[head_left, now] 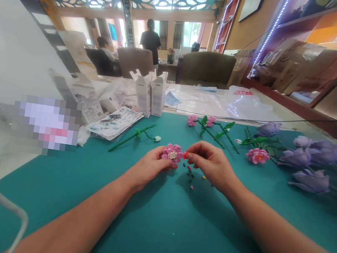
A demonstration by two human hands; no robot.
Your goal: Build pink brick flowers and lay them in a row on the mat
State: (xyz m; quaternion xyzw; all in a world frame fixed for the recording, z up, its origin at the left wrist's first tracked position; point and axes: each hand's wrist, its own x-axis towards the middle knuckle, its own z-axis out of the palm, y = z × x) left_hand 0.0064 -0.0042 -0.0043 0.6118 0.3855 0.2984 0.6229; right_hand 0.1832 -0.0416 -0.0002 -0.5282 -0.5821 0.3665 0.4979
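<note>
My left hand (153, 164) is closed on a pink brick-built flower head (172, 153) with a pale centre. Close to its right edge, my right hand (209, 162) pinches a small red piece (185, 155). Whether that piece touches the flower I cannot tell. Several tiny loose pieces (189, 173), dark green, red, yellow and pink, lie on the green mat (140, 232) below my hands. A green stem (131, 138) with a white bud rests beyond my left hand.
Pink flowers on green stems (215, 131) lie at the back. To the right are a finished pink flower (258, 156) and purple flowers (310, 181). White boxes (151, 94) and printed sheets (115, 122) stand back left. A bent white tube (2, 199) is front left. People sit and stand far behind.
</note>
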